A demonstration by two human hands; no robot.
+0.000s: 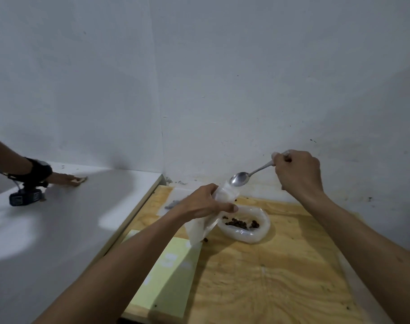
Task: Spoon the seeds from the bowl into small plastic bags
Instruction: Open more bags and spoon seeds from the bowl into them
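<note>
Your left hand (204, 202) grips a small plastic bag (208, 213) upright over the wooden table (269, 277), thumb across its front. Just right sits the bowl (246, 226) of seeds (242, 223). Your raised right hand (297, 170) curls around the spoon (240, 178), seemingly empty, at the bag's mouth.

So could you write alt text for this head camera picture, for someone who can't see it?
A person's right hand holds a metal spoon at the mouth of a small plastic bag, gripped by the left hand. Beside the bag, a white bowl of dark seeds sits on a plywood table. Another person's hand rests on a white surface at far left.
</note>
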